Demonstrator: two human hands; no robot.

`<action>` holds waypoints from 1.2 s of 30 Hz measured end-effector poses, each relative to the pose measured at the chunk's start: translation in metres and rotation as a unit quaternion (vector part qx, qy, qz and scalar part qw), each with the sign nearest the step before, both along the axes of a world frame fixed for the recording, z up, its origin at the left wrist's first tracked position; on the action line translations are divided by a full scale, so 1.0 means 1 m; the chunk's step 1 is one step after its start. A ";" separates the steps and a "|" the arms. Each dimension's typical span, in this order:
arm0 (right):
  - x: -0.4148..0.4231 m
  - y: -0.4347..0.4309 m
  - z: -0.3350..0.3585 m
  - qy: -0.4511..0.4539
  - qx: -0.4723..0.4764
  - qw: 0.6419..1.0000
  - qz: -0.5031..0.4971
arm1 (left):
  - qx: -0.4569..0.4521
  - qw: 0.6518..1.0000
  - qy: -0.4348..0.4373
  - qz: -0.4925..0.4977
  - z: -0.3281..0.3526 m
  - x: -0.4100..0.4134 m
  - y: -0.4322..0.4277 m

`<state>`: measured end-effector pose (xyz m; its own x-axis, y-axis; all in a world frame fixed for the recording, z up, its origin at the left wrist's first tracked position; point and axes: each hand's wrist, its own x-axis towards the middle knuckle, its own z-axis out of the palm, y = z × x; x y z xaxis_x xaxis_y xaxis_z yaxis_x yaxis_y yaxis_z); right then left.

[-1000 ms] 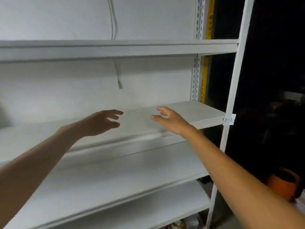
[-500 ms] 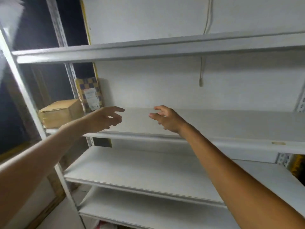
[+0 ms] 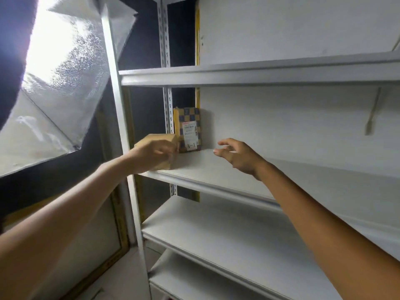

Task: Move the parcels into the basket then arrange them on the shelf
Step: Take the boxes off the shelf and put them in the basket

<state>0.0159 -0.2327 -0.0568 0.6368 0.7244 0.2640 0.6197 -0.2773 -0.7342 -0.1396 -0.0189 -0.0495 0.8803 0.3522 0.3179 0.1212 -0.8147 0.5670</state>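
cardboard parcel (image 3: pixel 160 137) is seen at the left end of the shelf (image 3: pixel 216 168), partly covered by the blurred left hand (image 3: pixel 151 155); its grip cannot be told. right hand (image 3: pixel 242 159) is held above the shelf, grip open.

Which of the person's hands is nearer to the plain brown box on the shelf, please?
Left. The left hand is right at the brown box, overlapping its front; the right hand hovers apart to its right above the shelf.

A bright silver-lined softbox (image 3: pixel 65 83) glows at upper left against a dark wall (image 3: pixel 142 40). A pale cord (image 3: pixel 372 113) hangs down the white wall at right. A wood-framed panel (image 3: pixel 97 234) stands lower left.
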 end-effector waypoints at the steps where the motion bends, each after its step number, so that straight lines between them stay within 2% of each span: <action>1: 0.001 0.012 -0.003 0.004 -0.001 1.000 0.003 | -0.007 1.000 -0.001 0.006 -0.003 -0.002 0.011; 11: 0.052 0.137 -0.033 0.033 -0.047 0.997 0.047 | -0.016 0.992 -0.001 0.122 -0.037 0.008 0.110; 17: 0.100 0.211 -0.038 0.058 -0.023 0.994 0.093 | 0.003 0.985 0.036 0.168 -0.035 0.037 0.163; 21: 0.129 0.252 -0.044 0.094 -0.017 0.989 0.112 | -0.014 0.982 0.017 0.189 -0.038 0.058 0.187; 27: 0.145 0.296 -0.058 0.183 0.006 0.978 0.097 | -0.109 0.979 0.003 0.172 -0.055 0.090 0.223; 32: 0.149 0.319 -0.060 0.244 0.026 0.968 0.060 | -0.238 0.959 0.009 0.156 -0.055 0.121 0.246; 36: 0.152 0.329 -0.070 0.276 0.053 0.959 0.016 | -0.338 0.936 0.008 0.102 -0.060 0.125 0.271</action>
